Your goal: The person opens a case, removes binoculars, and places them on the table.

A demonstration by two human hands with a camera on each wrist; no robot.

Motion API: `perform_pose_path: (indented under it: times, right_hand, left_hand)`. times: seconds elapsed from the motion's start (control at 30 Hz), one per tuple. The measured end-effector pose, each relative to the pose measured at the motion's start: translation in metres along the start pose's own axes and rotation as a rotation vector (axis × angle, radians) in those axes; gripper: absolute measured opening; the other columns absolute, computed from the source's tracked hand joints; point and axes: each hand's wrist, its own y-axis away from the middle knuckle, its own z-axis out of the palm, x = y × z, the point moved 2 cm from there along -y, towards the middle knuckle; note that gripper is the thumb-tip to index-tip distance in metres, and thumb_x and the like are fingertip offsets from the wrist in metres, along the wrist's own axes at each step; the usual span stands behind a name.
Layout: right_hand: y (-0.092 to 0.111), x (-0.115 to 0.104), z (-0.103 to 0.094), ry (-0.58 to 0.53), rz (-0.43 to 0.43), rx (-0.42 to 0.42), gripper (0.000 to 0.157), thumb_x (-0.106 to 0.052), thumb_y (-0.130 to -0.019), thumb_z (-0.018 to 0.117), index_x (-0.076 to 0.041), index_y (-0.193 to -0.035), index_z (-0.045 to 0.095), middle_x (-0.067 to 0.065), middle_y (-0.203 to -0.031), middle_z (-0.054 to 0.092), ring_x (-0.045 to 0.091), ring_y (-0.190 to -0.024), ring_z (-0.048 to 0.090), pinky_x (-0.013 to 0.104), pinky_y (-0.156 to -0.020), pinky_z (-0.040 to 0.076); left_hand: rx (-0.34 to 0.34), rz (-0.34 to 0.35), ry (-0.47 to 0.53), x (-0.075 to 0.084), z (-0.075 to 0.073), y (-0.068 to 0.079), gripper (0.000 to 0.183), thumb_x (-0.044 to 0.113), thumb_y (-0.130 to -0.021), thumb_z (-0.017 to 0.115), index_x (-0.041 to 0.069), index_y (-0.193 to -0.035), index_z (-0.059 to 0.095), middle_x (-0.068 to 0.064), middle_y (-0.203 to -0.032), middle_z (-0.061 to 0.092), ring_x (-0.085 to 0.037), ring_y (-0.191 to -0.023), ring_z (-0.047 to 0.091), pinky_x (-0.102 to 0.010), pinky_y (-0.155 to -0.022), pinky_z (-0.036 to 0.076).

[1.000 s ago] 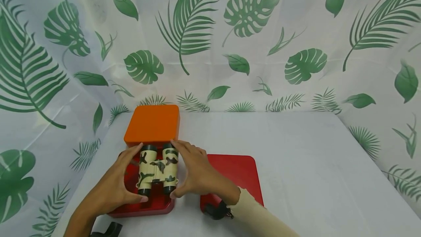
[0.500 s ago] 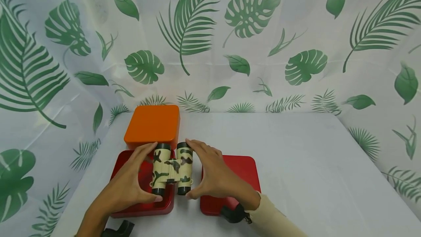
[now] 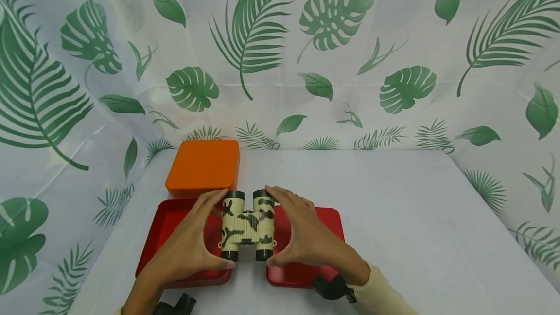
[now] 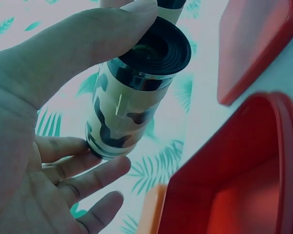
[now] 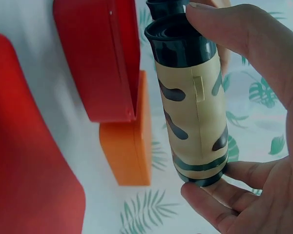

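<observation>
Binoculars (image 3: 248,230) in camouflage print are held level-looking between two hands, in the head view over the strip of white table (image 3: 393,203) between an open red box (image 3: 172,220) and a red lid (image 3: 327,222), with an orange box (image 3: 203,166) behind. The left hand (image 3: 190,242) pinches one barrel end to end, thumb on the near black rim and fingertips at the far one, its lower fingers standing free. The right hand (image 3: 308,239) clamps the other barrel the same way, its palm bowed well away from the side. The body looks like hard plastic, probably light and stiff, the smooth black rims perhaps a little slippery. The glass would be the fragile part, so the patterned barrels or the ribbed bridge likely offer the surest hold.
</observation>
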Motion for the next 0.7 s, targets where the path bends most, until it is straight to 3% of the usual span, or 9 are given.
perform_pose_path:
  times: [0.37,0.53,0.7]
  right_hand:
    - [0.02,0.016,-0.017,-0.011,0.011,0.024,0.132,-0.047,-0.052,0.096,-0.048,-0.155,0.014,-0.02,-0.158,0.025,0.011,-0.146,0.027,0.057,-0.117,0.021]
    - [0.027,0.025,-0.022,-0.017,0.001,0.039,0.132,-0.048,-0.052,0.096,-0.046,-0.156,0.015,-0.02,-0.159,0.025,0.01,-0.146,0.029,0.054,-0.115,0.019]
    - [0.033,0.032,-0.026,-0.011,0.013,0.051,0.132,-0.049,-0.05,0.096,-0.045,-0.155,0.016,-0.019,-0.158,0.027,0.012,-0.145,0.03,0.055,-0.114,0.02]
  left_hand:
    - [-0.017,0.008,0.013,0.02,0.019,-0.012,0.129,0.052,-0.052,0.095,0.043,-0.155,0.018,0.012,-0.156,0.028,-0.021,-0.128,0.049,-0.052,-0.103,0.049]
    - [-0.024,0.02,0.036,0.026,0.026,-0.018,0.127,0.05,-0.051,0.095,0.045,-0.154,0.02,0.016,-0.152,0.03,-0.01,-0.112,0.05,-0.04,-0.097,0.054]
    - [-0.028,0.029,0.061,0.032,0.033,-0.022,0.128,0.049,-0.05,0.096,0.048,-0.153,0.02,0.017,-0.148,0.033,-0.007,-0.11,0.047,-0.038,-0.095,0.053]
